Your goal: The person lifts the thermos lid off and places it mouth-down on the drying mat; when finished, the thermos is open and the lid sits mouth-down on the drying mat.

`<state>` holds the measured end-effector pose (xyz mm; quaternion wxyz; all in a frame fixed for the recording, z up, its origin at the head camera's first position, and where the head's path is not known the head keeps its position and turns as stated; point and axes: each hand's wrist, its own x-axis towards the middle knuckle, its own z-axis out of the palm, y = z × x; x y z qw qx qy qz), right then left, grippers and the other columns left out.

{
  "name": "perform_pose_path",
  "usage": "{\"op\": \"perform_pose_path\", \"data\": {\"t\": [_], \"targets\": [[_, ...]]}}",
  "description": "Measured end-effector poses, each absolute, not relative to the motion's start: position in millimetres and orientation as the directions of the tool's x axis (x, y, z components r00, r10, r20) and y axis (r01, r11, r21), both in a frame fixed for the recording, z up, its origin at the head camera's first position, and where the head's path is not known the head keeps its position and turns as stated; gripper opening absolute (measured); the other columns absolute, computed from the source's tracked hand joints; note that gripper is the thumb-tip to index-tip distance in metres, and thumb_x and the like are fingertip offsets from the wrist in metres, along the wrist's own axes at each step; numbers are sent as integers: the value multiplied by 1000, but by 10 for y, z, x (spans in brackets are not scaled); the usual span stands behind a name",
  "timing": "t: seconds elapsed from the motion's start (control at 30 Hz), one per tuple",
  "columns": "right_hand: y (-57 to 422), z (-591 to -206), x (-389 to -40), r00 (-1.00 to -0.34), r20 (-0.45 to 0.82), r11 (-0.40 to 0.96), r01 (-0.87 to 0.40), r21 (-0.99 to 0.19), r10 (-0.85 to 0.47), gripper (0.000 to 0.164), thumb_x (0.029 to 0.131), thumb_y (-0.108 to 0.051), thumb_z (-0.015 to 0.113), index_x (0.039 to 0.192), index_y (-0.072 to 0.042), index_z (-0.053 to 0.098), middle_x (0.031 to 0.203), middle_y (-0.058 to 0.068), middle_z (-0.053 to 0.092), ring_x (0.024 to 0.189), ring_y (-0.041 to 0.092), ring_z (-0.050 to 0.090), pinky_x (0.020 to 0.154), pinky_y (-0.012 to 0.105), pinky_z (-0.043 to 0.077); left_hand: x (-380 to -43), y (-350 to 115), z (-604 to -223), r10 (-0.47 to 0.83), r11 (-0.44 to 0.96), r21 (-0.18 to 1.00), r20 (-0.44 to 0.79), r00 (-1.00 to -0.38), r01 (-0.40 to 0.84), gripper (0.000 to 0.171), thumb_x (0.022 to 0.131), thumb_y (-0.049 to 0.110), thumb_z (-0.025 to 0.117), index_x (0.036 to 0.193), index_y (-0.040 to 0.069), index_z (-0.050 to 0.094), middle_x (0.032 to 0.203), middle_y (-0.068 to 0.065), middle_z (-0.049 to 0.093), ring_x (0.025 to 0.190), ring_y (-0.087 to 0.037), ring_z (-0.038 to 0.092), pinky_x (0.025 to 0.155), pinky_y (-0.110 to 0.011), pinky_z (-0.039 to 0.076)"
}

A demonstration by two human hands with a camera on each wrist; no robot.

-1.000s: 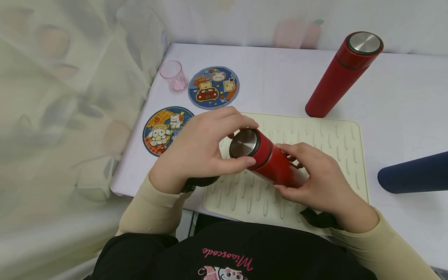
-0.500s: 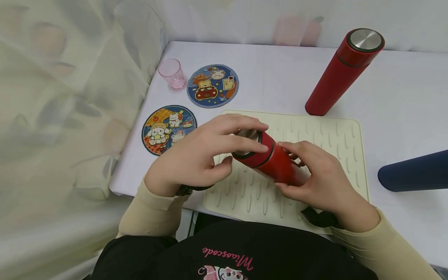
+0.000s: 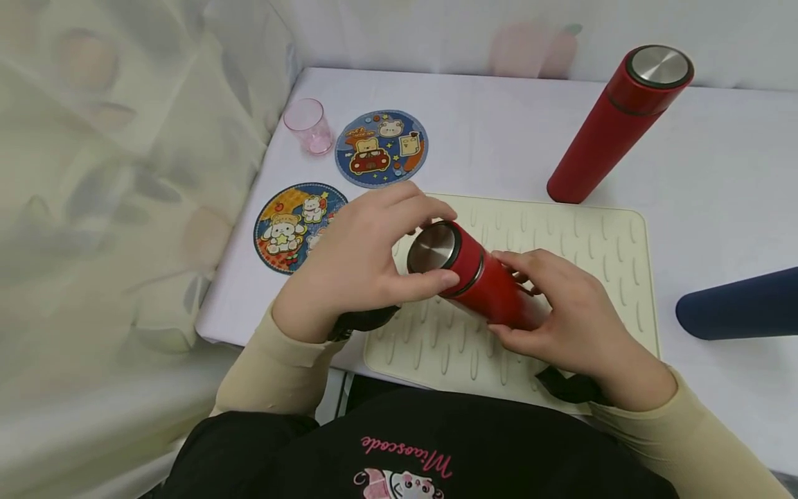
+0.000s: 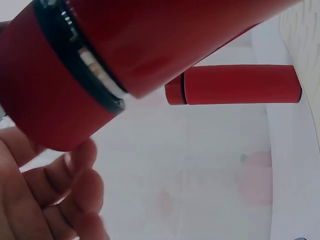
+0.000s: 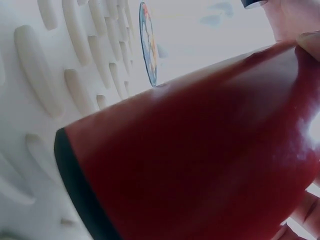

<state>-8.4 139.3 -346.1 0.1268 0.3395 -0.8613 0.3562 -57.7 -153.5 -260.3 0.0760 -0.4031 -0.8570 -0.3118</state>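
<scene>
A red thermos [image 3: 499, 291] with a steel-topped lid [image 3: 464, 262] is held tilted above the cream ribbed mat [image 3: 598, 256]. My right hand [image 3: 570, 312] grips its body, thumb on the near side and fingers on the far side. Around the lid, my left hand [image 3: 355, 256] pinches with thumb and fingers. The left wrist view shows a pale metallic band [image 4: 97, 70] in a gap between lid and body, so the lid sits slightly apart there. In the right wrist view the dark base [image 5: 80, 185] is close to the mat; whether they touch I cannot tell.
Another red thermos [image 3: 605, 145] stands upright behind the mat. At the right edge is a dark blue bottle-like cylinder [image 3: 742, 305], cut off by the frame. Two round cartoon coasters [image 3: 382, 149] and a pink clear glass [image 3: 309, 128] are at the left, near the curtain [image 3: 125, 208].
Half a second ago the left fingers reached across the lid; now they have drawn back to pinch its sides. A thin bright line shows at the lid seam. The right hand has stayed put.
</scene>
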Motion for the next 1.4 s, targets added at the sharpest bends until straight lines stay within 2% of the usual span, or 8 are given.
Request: {"op": "perform_pose_path", "data": {"t": [0.13, 0.27, 0.33, 0.43, 0.67, 0.9, 1.03, 1.4], "targets": [[1406, -3457, -94, -735, 469, 518, -678, -522, -489, 94, 63, -17, 103, 148, -7, 66, 118, 8, 77, 96, 19, 71, 71, 41, 64, -579, -1545, -2602, 652, 475, 481, 370, -661, 737, 68, 87, 48, 87, 142, 10, 70, 127, -6, 72, 119, -19, 65, 98, -42, 56], [1425, -3454, -105, -736, 476, 526, -677, -514, -482, 93, 62, -18, 103, 147, -7, 66, 117, 7, 77, 95, 17, 70, 73, 34, 62, -596, -1591, -2593, 750, 263, 557, 396, -530, 788, 68, 91, 26, 80, 153, 5, 62, 160, -16, 57, 152, -25, 50, 120, -45, 48], [1429, -3454, -110, -736, 475, 527, -677, -514, -482, 93, 63, -18, 103, 147, -8, 67, 117, 7, 77, 95, 17, 70, 73, 33, 62, -605, -1604, -2591, 792, 172, 578, 400, -461, 798, 63, 91, 12, 72, 152, 3, 63, 165, -19, 53, 157, -28, 46, 124, -46, 45], [1431, -3452, -111, -735, 472, 526, -679, -513, -488, 93, 63, -18, 103, 148, -7, 66, 117, 7, 77, 96, 18, 71, 72, 36, 63, -615, -1611, -2584, 815, 145, 585, 386, -431, 798, 60, 88, 1, 65, 148, 4, 68, 163, -18, 56, 157, -29, 48, 122, -43, 47], [1418, -3445, -98, -741, 458, 528, -671, -520, -490, 94, 63, -19, 104, 148, -8, 66, 115, 6, 77, 95, 18, 72, 71, 43, 64, -625, -1642, -2544, 804, 204, 637, 325, -499, 743, 53, 92, 6, 73, 145, 5, 71, 154, -13, 64, 145, -23, 58, 107, -38, 56], [1408, -3434, -96, -735, 462, 526, -678, -513, -497, 95, 62, -20, 105, 148, -8, 66, 113, 6, 77, 95, 18, 72, 71, 43, 64, -614, -1625, -2490, 745, 344, 622, 274, -607, 703, 56, 92, 30, 88, 143, 12, 74, 137, -3, 72, 101, -10, 62, 74, -34, 55], [1411, -3424, -101, -731, 463, 526, -683, -507, -501, 95, 62, -20, 105, 148, -8, 66, 114, 7, 77, 95, 19, 72, 71, 45, 65, -620, -1618, -2497, 702, 419, 587, 274, -658, 692, 59, 89, 39, 92, 141, 15, 75, 129, 0, 76, 101, -10, 61, 71, -34, 54], [1433, -3383, -90, -758, 425, 552, -651, -520, -495, 95, 62, -21, 106, 148, -9, 66, 117, 6, 77, 97, 20, 73, 72, 47, 66, -632, -1681, -2514, 619, 412, 615, 352, -702, 672, 59, 83, 33, 96, 135, 9, 78, 118, -3, 76, 103, -10, 63, 72, -35, 55]]}}
